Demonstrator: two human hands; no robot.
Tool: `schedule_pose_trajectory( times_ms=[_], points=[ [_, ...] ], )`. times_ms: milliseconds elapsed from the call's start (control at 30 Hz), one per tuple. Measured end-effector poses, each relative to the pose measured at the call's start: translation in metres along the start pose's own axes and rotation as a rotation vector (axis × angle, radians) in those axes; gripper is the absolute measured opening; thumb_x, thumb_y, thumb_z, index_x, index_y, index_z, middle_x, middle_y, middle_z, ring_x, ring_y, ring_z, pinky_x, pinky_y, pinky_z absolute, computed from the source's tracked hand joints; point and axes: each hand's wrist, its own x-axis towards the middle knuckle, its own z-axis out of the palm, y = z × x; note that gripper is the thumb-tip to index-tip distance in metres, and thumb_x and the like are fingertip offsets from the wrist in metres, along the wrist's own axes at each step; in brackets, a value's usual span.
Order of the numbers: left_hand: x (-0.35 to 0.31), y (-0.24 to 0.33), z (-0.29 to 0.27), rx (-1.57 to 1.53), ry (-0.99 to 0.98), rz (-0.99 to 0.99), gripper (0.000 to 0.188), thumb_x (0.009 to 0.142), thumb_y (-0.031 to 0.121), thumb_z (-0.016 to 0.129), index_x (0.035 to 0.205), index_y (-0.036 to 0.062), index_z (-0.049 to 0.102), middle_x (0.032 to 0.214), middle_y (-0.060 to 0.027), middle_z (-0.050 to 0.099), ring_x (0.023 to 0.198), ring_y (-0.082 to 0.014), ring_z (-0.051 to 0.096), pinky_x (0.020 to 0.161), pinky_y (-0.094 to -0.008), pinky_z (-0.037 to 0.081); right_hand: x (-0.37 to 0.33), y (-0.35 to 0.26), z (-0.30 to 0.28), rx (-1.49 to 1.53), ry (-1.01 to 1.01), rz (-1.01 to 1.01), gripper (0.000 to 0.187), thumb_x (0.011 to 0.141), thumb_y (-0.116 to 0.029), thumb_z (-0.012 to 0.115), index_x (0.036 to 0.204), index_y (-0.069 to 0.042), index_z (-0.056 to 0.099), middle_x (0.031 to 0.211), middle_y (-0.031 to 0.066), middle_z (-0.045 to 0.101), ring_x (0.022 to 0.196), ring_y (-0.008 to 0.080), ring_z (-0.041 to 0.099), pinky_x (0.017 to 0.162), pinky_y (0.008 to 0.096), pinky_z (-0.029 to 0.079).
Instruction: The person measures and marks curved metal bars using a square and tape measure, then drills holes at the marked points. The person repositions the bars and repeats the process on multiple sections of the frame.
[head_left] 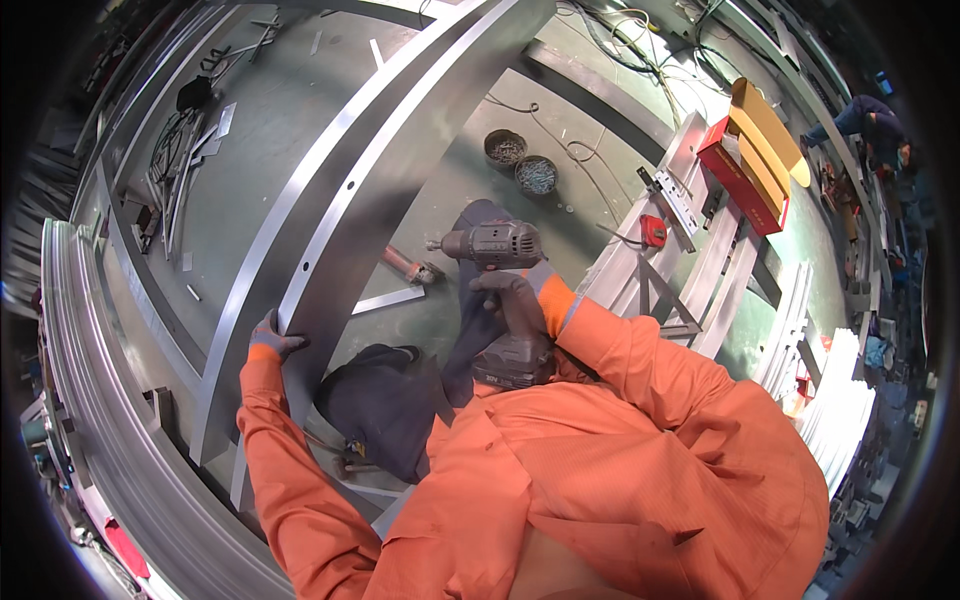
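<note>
In my right hand (512,292), gloved in grey and orange, is a cordless drill (500,242), its fingers wrapped round the handle. The drill's nose points left toward a long silver metal beam (385,150), without touching it. My left hand (276,337), also gloved, grips the edge of that beam near its close end. Two small dark holes show along the beam's bright upper face. Under the beam's right side, a red-and-grey power tool (412,265) lies on the floor beside a short metal strip (388,300).
Two round tins (537,176) of screws stand on the floor ahead. To the right, a red open carton (745,170) and a red tape measure (653,232) rest on metal profiles. Long stacked profiles (110,400) line the left. Another person (870,125) bends at the far right.
</note>
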Motion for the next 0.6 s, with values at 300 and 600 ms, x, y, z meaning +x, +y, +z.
schedule_pose_trajectory(
  times_ms=[300,600],
  points=[
    [-0.006,-0.015,0.017,-0.307,-0.148,0.013,0.122,0.054,0.034,0.102,0.155,-0.0053,0.044,0.138,-0.0216,0.066,0.121,-0.0295,0.068,0.101,-0.0368,0.055,0.002,-0.005,0.03,0.022,-0.009,-0.074,0.023,0.083,-0.014,0.081,0.098,-0.004,0.067,0.074,0.006,0.066,0.062,0.0175,0.064,0.059,0.0322,0.053],
    [-0.056,0.06,0.005,0.007,0.077,-0.1,0.117,0.057,0.055,0.098,0.146,-0.0053,0.056,0.134,-0.0246,0.069,0.123,-0.0357,0.068,0.104,-0.0411,0.054,-0.003,-0.006,0.045,0.011,-0.043,-0.17,0.024,0.087,-0.017,0.077,0.101,-0.003,0.064,0.072,0.0047,0.061,0.063,0.0165,0.06,0.06,0.0313,0.05]
  ],
)
